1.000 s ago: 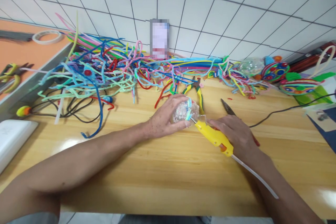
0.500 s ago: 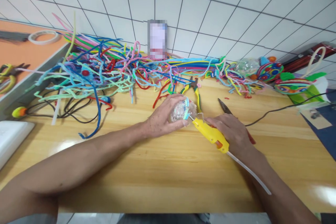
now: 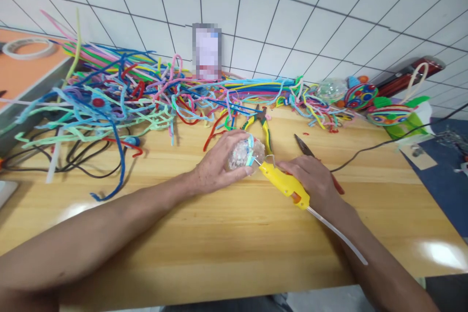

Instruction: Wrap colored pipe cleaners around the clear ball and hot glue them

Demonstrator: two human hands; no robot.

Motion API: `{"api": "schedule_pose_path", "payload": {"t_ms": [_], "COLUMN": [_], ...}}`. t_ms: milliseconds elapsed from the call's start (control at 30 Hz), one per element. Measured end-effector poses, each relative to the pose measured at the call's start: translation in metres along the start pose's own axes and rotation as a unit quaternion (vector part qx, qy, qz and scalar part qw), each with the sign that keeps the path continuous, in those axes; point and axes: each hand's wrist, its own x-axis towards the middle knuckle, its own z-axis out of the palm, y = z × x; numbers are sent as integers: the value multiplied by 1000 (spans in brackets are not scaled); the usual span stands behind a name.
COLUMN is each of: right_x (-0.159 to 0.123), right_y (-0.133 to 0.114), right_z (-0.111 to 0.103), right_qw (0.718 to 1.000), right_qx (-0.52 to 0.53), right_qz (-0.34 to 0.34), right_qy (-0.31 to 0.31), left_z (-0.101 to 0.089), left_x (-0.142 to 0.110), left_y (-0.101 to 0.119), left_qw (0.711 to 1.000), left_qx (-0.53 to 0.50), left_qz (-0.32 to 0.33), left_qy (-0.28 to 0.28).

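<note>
My left hand (image 3: pixel 223 160) is wrapped round a clear ball (image 3: pixel 239 154) with pale bits showing inside or on it. A light-blue and greenish strip (image 3: pixel 250 150) runs across the ball. My right hand (image 3: pixel 310 178) grips a yellow hot glue gun (image 3: pixel 283 184), whose metal nozzle meets the ball at the strip. From the gun's rear a long translucent glue stick (image 3: pixel 338 234) sticks out over my right forearm. Pliers with yellow-green handles (image 3: pixel 268 139) lie just behind the ball. Beside my right hand, partly under it, rest red-handled pliers (image 3: pixel 302 145).
Tangled coloured pipe cleaners (image 3: pixel 146 92) line the wall side of the wooden table (image 3: pixel 204 243). A blurred phone-like panel (image 3: pixel 206 51) leans on the tiled wall. Decorated fish-like crafts (image 3: pixel 393 113) and another clear ball (image 3: pixel 332 90) sit at the back right. A black cord (image 3: pixel 369 157) crosses the right side.
The whole view has shifted, so everything appears further left. The ball and glue gun stay in my hands, with the nozzle still at the strip.
</note>
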Motion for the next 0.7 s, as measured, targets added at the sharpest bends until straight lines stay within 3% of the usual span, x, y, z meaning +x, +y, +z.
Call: {"api": "schedule_pose_path", "payload": {"t_ms": [500,700], "right_x": [-2,-3], "right_y": [-1,-2], "right_z": [0,0], "right_qw": [999,1000], "right_qx": [23,20], "right_qz": [13,18], "right_qy": [-20,0], "left_z": [0,0], "left_x": [0,-1], "left_y": [0,-1], "left_qw": [1000,1000], "left_qx": [-14,-10], "left_qz": [-9,-4], "left_qy": [-3,-5]}}
